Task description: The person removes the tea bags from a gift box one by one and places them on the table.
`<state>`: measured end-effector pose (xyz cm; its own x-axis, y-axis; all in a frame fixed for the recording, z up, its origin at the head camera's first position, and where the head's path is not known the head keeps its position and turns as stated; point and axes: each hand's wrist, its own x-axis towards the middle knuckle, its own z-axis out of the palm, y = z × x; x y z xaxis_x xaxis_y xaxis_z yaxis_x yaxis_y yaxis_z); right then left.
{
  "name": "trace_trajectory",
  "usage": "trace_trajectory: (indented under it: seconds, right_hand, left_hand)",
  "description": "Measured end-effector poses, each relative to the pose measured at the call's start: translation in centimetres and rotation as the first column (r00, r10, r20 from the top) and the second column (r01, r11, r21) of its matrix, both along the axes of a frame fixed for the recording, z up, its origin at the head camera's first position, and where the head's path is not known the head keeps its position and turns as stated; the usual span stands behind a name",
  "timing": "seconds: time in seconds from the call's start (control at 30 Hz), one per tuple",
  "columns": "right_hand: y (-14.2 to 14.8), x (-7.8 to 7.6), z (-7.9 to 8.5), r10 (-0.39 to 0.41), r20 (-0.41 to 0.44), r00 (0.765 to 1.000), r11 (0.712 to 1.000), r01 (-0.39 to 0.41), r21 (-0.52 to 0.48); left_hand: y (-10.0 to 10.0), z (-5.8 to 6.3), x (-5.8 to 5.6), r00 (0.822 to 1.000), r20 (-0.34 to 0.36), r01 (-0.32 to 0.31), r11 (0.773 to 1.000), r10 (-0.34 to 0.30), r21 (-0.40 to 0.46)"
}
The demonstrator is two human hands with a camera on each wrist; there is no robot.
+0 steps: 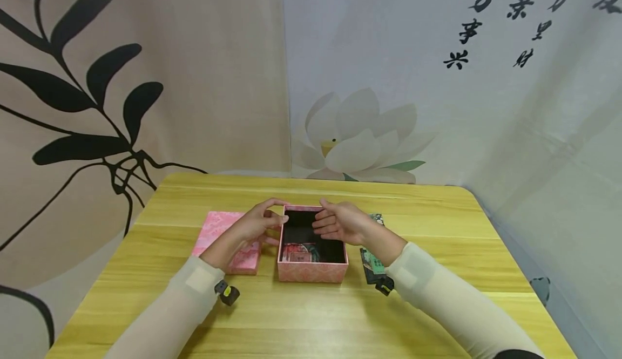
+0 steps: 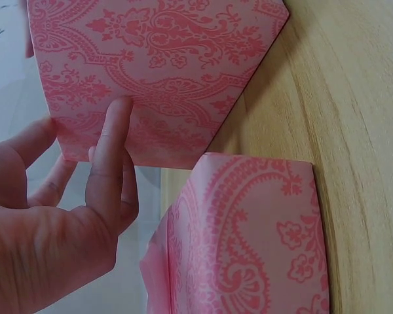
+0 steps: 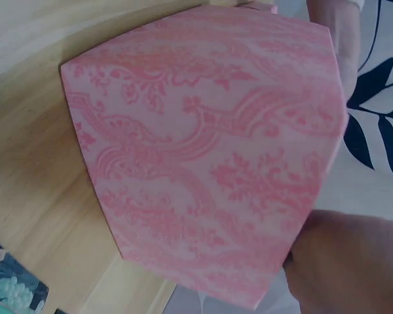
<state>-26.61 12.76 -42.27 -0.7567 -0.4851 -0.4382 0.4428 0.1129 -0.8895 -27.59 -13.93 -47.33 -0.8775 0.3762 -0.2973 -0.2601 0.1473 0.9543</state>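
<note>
A pink patterned box [image 1: 312, 272] stands without a cover on the table, its inside dark. At its near end lies a small red and teal printed item [image 1: 300, 252]. My left hand [image 1: 255, 223] holds the box's left side, thumb at the rim and fingers against the outer wall [image 2: 164, 72]. My right hand [image 1: 342, 223] reaches over the right rim, its fingers fairly straight above the dark inside. In the right wrist view, the box wall [image 3: 203, 157] hides the fingers of this hand [image 3: 354, 261].
Left of the box lies a pink patterned lid or second box [image 1: 248, 262], partly behind my left hand. Dark green floral printed items [image 1: 371, 264] lie to the right, partly under my right wrist. A printed cloth [image 1: 233, 78] hangs behind the wooden table [image 1: 291, 321].
</note>
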Motion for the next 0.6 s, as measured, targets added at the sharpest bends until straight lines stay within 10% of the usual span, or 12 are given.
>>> trace_trajectory:
  seconds: [0.6]
  right_hand:
    - [-3.1, 0.8, -1.6, -0.039, -0.026, 0.999, 0.982, 0.043, 0.185]
  left_hand:
    - [-0.1, -0.1, 0.0, 0.999, -0.024, 0.026, 1.0, -0.026, 0.002]
